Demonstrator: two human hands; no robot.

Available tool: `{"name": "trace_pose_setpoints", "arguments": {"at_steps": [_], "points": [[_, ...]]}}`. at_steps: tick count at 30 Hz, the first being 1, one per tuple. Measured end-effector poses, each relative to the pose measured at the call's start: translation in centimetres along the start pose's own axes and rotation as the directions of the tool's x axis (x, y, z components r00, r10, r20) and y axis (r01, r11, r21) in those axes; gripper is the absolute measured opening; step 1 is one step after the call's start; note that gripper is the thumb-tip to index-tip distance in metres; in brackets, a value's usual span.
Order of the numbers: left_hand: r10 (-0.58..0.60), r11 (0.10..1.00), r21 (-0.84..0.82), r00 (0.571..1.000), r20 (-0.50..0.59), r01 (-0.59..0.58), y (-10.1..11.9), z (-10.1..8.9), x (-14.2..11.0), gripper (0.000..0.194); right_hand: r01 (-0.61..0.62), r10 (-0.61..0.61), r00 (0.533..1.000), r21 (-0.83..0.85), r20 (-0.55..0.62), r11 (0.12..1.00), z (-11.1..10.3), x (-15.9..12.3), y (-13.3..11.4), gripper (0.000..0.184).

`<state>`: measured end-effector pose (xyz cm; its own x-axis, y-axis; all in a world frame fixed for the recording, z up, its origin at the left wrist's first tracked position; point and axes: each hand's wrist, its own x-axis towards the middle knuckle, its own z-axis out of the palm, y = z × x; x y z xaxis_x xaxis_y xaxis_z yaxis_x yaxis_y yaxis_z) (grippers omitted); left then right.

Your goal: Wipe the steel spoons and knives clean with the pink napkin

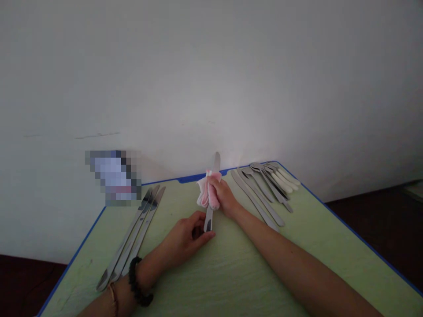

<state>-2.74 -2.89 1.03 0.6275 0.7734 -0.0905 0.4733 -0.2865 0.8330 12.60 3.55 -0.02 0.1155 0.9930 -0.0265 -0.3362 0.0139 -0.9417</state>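
Observation:
A table knife (208,219) is held over the middle of the table, its rounded blade tip pointing at the wall. My left hand (187,237) grips the handle's near end between thumb and fingers. Around the middle of the knife, my right hand (223,193) is closed on a folded pink and white cloth (204,193), which wraps the metal. The cloth hides that stretch of the knife. Left of my left hand lie several table knives (135,233) side by side, partly covered by my wrist.
At the right of the green, blue-edged table (244,273) lie more knives (259,200), spoons (257,178) and some cutlery with white handles (284,179). A pixelated object (114,176) stands at the back left corner. A pale wall (211,79) rises behind the table.

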Motion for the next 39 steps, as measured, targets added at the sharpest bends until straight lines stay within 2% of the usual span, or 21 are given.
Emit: {"name": "trace_pose_setpoints", "arguments": {"at_steps": [4,7,11,17,20,24,29,36,39], "points": [[0.047,0.998,0.031,0.999,0.008,-0.048,0.2,-0.1,-0.1,0.024,0.034,-0.034,0.999,0.003,-0.039,0.999,0.0,-0.2,-0.3,0.03],[0.072,0.996,0.049,0.997,0.006,-0.072,0.3,-0.3,0.0,0.017,0.034,-0.033,0.999,0.025,-0.015,0.999,-0.1,-0.2,-0.1,0.031],[0.094,0.995,0.024,0.995,-0.019,-0.094,0.1,-0.4,0.1,0.017,-0.04,0.032,0.995,0.085,0.098,0.996,-0.3,-0.1,0.5,0.027],[0.09,0.996,0.03,0.996,-0.006,-0.09,-0.2,-0.3,0.2,0.02,-0.169,0.13,0.974,0.213,0.184,0.962,-0.1,-0.3,0.1,0.023],[0.091,0.995,0.039,0.996,-0.012,-0.09,-0.2,-0.3,0.2,0.022,-0.182,0.146,0.966,0.156,0.216,0.971,-0.2,-0.3,0.0,0.019],[0.094,0.995,0.039,0.995,-0.013,-0.093,0.0,-0.3,0.1,0.023,-0.085,0.076,0.972,0.032,0.222,0.996,-0.6,-0.3,0.0,0.013],[0.1,0.995,0.01,0.993,0.057,-0.1,0.2,-0.5,-0.2,0.029,-0.127,0.115,0.943,0.018,0.313,0.992,-1.0,-0.5,-0.3,0.013],[0.077,0.997,-0.026,0.997,0.01,-0.077,0.4,-0.5,-0.2,0.03,-0.13,0.119,0.966,0.03,0.231,0.991,-0.8,-0.4,-0.3,0.021],[0.06,0.998,-0.002,0.996,-0.069,-0.061,0.2,-0.2,-0.1,0.026,-0.146,0.131,0.965,0.051,0.228,0.988,-0.7,-0.4,-0.3,0.024]]}}
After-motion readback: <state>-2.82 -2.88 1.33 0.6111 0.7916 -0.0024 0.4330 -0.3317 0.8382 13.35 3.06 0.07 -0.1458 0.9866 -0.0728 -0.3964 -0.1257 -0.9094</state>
